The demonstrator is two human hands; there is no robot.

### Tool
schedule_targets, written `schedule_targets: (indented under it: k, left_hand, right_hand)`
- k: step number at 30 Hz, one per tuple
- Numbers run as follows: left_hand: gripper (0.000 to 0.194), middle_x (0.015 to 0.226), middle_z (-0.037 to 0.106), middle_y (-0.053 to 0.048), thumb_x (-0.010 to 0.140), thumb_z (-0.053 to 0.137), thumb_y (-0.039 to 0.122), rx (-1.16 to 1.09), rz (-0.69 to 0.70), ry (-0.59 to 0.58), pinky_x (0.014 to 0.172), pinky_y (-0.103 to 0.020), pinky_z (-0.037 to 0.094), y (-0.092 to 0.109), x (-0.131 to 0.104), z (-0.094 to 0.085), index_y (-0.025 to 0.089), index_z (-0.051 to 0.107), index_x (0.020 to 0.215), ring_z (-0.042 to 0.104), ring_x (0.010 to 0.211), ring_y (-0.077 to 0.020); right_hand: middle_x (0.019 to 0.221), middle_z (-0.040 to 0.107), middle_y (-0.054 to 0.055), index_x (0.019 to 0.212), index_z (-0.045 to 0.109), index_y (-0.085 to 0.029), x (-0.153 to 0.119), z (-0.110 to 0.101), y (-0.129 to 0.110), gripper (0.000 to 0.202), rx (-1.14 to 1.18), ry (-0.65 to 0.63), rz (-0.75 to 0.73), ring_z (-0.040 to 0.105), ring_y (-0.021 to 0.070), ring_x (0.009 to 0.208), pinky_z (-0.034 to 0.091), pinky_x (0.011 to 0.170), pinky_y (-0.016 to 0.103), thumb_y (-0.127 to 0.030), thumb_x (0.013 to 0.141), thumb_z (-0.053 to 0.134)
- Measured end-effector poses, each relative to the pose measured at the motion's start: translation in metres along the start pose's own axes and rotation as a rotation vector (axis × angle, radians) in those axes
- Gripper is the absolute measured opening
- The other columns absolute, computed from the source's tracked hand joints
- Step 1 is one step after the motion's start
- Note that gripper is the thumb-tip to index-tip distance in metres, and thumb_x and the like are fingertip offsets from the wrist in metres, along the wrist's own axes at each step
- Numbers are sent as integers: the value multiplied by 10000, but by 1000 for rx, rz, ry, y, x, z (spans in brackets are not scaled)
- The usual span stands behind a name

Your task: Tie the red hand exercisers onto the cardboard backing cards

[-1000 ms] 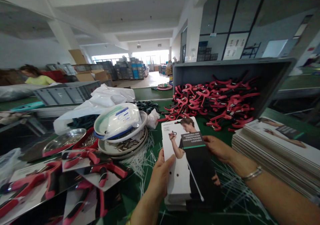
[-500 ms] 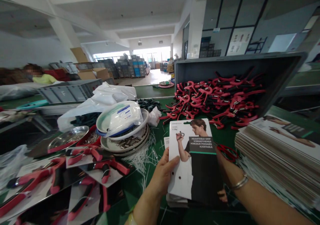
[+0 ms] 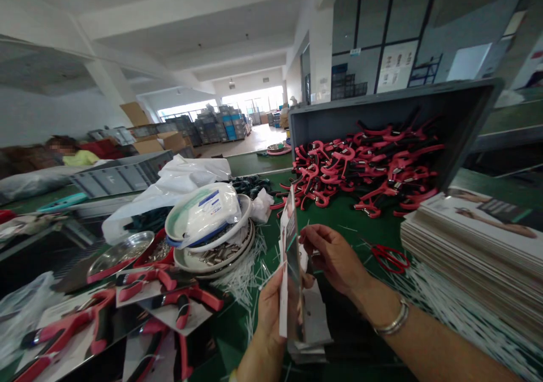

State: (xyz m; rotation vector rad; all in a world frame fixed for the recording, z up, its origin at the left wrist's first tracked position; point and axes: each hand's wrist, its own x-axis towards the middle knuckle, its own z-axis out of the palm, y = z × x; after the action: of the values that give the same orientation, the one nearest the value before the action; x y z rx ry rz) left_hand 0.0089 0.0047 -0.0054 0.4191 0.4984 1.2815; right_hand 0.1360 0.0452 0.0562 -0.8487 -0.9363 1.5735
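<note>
My left hand [image 3: 269, 311] is closed on a printed backing card [image 3: 292, 280], held upright and turned nearly edge-on. Just right of the card is my right hand [image 3: 337, 260], its thumb and fingertips pinched together near the card's back. What lies in that pinch, if anything, is too small to make out. Below the card lies a small pile of similar cards [image 3: 316, 317]. Red-handled scissors [image 3: 390, 257] rest beyond my right wrist, beside loose white cable ties [image 3: 458, 303]. At the left, red-and-black hand grips [image 3: 72, 320] lie on cards.
A grey crate [image 3: 470, 127] on its side spills many hand grips [image 3: 365, 167]. A tall stack of cards [image 3: 458, 240] stands at the right. Stacked bowls [image 3: 180, 257] hold metal parts and a plastic packet [image 3: 212, 212]. A person [image 3: 80, 157] is far left.
The card has turned from facing me to nearly edge-on, still in my left hand. My right hand has come out from behind it to its right, fingers pinched.
</note>
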Motion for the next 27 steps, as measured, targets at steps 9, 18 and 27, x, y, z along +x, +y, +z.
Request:
schedule_targets:
  k: [9,18,27]
  left_hand:
    - [158,940,664,-28,803,598,258,-118,80,82,371,-105,322,-7,5,-25,270,670,943,539,613,-67]
    - [119,833,632,-28,810,568,219,-264,32,105,369,-82,328,-11,5,-31,234,666,875,537,595,-61]
    - [69,750,610,-9,783,623,193,-157,-52,43,367,-76,321,-4,5,-22,191,643,850,495,512,-31]
  right_hand:
    - [529,418,-85,692,488,-178,3,0,0,476,-390,-468,179,353,34,397,201,346,162,-632,683,629]
    - [603,461,-58,673,480,-172,8,3,-8,512,-575,-589,144,342,34,430,246,377,180,-673,691,586]
    - [624,533,-44,702,505,-169,13,-2,2,462,-480,-536,55,389,35,413,261,361,171,-625,770,537]
